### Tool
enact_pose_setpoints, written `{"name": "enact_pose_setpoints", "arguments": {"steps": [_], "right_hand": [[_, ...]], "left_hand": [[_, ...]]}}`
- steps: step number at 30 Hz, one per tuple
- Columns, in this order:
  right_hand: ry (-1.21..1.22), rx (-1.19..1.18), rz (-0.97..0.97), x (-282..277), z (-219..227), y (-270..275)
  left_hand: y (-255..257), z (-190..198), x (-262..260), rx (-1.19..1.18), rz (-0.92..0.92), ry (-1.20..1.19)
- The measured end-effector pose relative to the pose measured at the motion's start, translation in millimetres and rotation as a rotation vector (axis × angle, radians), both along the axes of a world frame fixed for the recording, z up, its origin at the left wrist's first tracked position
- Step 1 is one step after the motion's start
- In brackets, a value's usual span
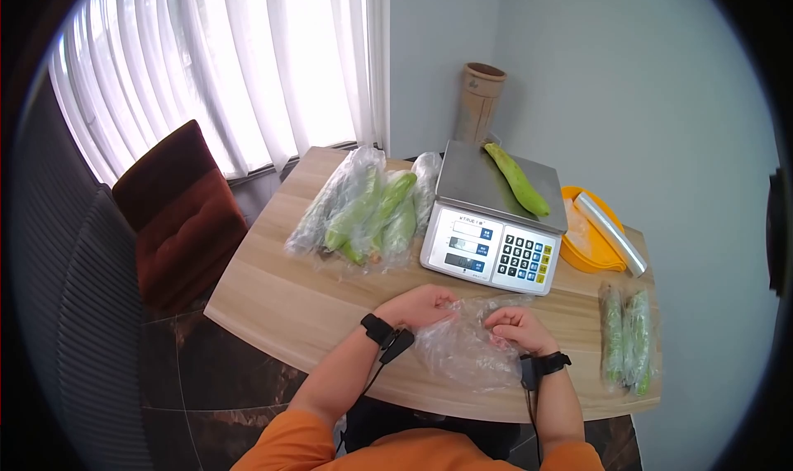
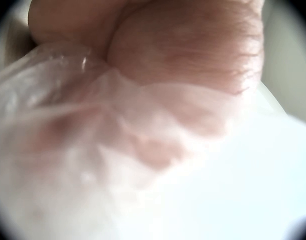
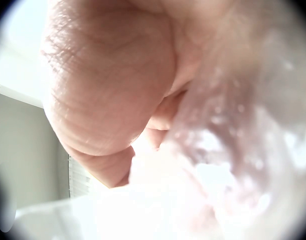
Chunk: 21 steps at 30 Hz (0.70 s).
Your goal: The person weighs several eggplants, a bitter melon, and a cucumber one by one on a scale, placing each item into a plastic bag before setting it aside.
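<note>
A clear thin plastic bag (image 1: 467,351) lies crumpled over the front of the wooden table (image 1: 273,306). My left hand (image 1: 420,306) grips its upper left edge with curled fingers, and my right hand (image 1: 524,331) pinches its upper right part. In the left wrist view, film (image 2: 118,115) drapes over the palm side of the hand. Bright glare washes out part of the right wrist view, where the bag (image 3: 233,135) bunches beside the thumb. Just beyond both hands stands a digital scale (image 1: 458,190), with a long green gourd (image 1: 519,180) lying on its plate.
Bagged green vegetables (image 1: 372,211) are grouped left of the scale. Two more wrapped long vegetables (image 1: 637,339) lie at the right edge. Behind them, an orange basket (image 1: 591,262) holds clear plastic, with a silvery roll (image 1: 611,231) across it. A brown chair (image 1: 178,215) stands left.
</note>
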State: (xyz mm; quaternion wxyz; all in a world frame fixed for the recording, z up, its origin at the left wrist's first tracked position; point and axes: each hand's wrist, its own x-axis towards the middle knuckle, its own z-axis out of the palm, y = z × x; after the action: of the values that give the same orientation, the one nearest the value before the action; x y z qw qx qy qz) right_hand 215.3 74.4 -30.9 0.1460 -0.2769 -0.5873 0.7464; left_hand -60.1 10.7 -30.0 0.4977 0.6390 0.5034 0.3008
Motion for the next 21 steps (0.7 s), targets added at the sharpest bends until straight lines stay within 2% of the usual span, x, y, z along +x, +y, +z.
{"name": "enact_pose_setpoints", "arguments": {"steps": [14, 21], "right_hand": [[0.022, -0.017, 0.008, -0.6, 3.1, -1.4], [0.031, -0.017, 0.012, 0.0, 2.6, -0.5]], "left_hand": [[0.7, -2.5, 1.6, -0.030, 0.009, -0.060], [0.1, 3.3, 1.4, -0.070, 0.005, -0.018]]}}
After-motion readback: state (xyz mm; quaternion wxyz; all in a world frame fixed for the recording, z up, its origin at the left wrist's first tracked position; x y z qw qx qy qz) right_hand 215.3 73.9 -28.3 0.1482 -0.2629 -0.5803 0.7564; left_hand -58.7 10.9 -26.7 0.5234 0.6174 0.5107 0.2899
